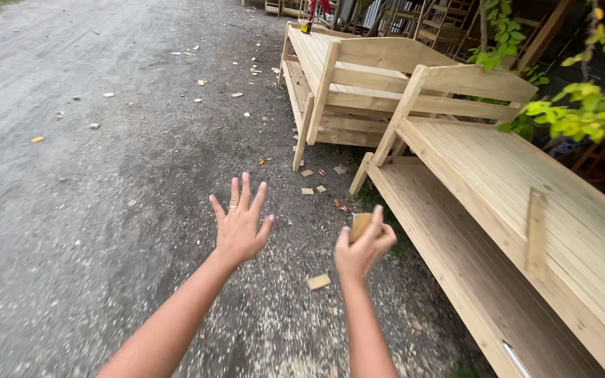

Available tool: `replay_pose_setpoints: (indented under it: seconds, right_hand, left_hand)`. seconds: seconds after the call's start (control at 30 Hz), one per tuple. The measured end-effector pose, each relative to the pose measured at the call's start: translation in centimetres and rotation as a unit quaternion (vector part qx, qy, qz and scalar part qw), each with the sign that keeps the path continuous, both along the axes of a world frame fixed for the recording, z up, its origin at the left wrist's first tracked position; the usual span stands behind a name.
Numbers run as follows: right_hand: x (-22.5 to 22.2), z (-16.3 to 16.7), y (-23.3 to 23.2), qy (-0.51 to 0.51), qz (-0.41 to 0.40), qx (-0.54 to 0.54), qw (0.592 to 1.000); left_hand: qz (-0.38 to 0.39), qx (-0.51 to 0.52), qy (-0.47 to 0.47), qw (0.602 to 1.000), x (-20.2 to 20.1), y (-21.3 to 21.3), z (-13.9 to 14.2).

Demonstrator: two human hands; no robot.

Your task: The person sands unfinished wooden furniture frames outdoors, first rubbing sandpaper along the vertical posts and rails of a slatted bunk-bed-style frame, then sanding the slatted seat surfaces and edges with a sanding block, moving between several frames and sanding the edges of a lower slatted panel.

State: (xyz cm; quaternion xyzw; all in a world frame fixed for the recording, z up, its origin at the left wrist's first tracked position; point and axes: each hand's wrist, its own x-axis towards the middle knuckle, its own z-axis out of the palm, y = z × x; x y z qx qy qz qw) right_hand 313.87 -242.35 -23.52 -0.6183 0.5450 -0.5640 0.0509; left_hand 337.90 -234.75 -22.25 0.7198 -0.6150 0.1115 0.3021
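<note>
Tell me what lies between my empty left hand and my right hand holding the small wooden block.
Head view: only bare gravel ground with sawdust shows between left hand and right hand gripping small wooden block.

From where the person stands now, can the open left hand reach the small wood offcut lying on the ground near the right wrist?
Probably not without bending: the left hand is raised, while the offcut lies on the gravel below. Nothing blocks the way.

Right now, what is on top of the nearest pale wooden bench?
One loose flat wooden strip lies on the nearest pale wooden bench; green leafy branches cover its far edge, so anything there is hidden.
</note>
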Motion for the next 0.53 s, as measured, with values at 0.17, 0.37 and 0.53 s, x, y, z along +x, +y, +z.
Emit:
replay_pose_setpoints:
  seconds: [0.17,0.37,0.53]
  right_hand:
    - [5.8,-5.1,-15.5,0.017,0.014,-0.013,1.0]
    - [16.5,-1.5,-33.7,0.047,0.045,-0.08,0.995]
    - [25.1,-0.4,-45.8,0.039,0.101,-0.08,0.991]
  left_hand:
    - [0.027,0.059,0.009,0.998,5.1,-16.2,-2.0]
    - [0.032,0.023,-0.015,0.999,13.3,-34.0,-0.4]
    - [0.05,-0.023,-0.031,0.998,21.5,-48.5,-3.4]
